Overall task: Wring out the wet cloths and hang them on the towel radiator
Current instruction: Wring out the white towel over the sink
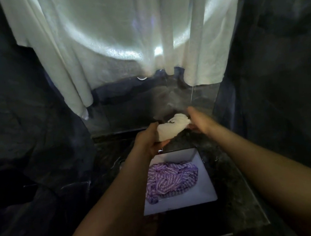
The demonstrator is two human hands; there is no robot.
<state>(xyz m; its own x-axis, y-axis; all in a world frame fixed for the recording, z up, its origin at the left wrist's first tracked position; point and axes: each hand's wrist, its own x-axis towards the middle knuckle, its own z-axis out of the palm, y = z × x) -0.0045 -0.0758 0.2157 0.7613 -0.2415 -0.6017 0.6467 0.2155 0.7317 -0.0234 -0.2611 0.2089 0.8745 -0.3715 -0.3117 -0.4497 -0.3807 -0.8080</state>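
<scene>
White cloth [172,128] — where is it, and which way does it run?

Taking it from the biggest thing down: a wide white towel [117,32] hangs across the top of the view, its folds falling straight down. Below it is the dark marbled table [231,187], and set into it a square white basin [208,190]. A purple striped cloth [172,180] lies crumpled in the basin, over its left and middle part. The white cloth is smaller — a bunched roll held in the air beyond the basin's far edge, above the table.

And its long axis?

It slants. The nearer, lower end points left into the left hand [149,139]. The farther, higher end points right, into the right hand [197,121].

What are the fingers doing?

The left hand's fingers [163,143] curl under its end with the thumb on top, gripping it. The right hand is closed about the other end, though blur hides how tightly. The left forearm crosses the basin's left edge, and the right forearm lies over the table to the basin's right.
</scene>
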